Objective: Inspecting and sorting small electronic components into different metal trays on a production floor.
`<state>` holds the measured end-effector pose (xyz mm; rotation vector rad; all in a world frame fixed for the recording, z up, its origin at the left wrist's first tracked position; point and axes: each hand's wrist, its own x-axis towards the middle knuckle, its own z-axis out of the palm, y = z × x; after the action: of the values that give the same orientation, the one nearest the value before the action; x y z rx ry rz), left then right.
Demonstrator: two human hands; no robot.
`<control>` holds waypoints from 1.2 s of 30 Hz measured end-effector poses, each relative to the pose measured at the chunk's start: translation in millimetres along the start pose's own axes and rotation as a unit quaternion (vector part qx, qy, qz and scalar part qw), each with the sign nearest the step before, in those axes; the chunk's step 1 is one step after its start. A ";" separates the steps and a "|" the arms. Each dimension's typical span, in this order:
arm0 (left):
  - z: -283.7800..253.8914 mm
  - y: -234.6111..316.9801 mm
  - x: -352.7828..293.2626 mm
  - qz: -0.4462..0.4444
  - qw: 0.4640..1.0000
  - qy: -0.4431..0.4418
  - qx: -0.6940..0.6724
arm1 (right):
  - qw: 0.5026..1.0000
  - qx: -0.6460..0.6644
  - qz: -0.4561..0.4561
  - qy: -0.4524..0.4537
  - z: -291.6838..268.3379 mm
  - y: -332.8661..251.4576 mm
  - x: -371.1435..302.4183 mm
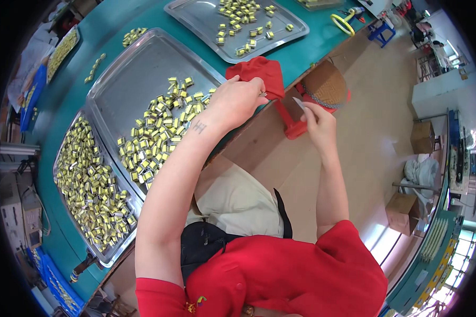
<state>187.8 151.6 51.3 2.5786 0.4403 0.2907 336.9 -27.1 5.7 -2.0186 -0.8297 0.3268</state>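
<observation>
My left hand is closed in a pinch beside a bunched red cloth at the table's edge. What its fingertips hold is too small to make out. Off the table edge, my right hand grips a small, thin, pointed grey metal tool, its tip toward my left hand; whether it is tweezers or a blade does not show. Under my left forearm lies a metal tray with many loose yellow-and-silver block-shaped electronic components.
Another tray, heaped with the same components, overlaps at the near left. A third tray lies at the far side on the green tabletop. Beyond the table edge stand a red stool, a woven brown seat and a blue stool.
</observation>
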 end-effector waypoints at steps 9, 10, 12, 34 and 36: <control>-47.0 15.0 -45.5 -0.061 0.839 0.304 -0.447 | 0.987 0.139 -0.039 -0.071 7.2 -58.2 2.9; -56.2 19.9 -64.5 -0.086 0.799 0.317 -0.504 | 0.983 0.102 -0.115 -0.101 15.8 -68.9 7.6; -61.2 31.2 -108.3 -0.149 0.741 0.336 -0.562 | 0.960 0.042 -0.213 -0.175 30.0 -98.4 14.2; 29.2 60.6 -222.3 -0.190 0.685 0.246 -0.658 | 0.816 0.282 -0.069 -0.500 51.4 -128.8 -40.8; 31.2 58.5 -222.0 -0.159 0.709 0.249 -0.641 | 0.781 0.280 -0.052 -0.556 55.7 -126.4 -52.1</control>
<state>6.2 9.6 27.9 0.9960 0.5640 0.8168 215.3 20.8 74.3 -1.0650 -1.3095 1.5878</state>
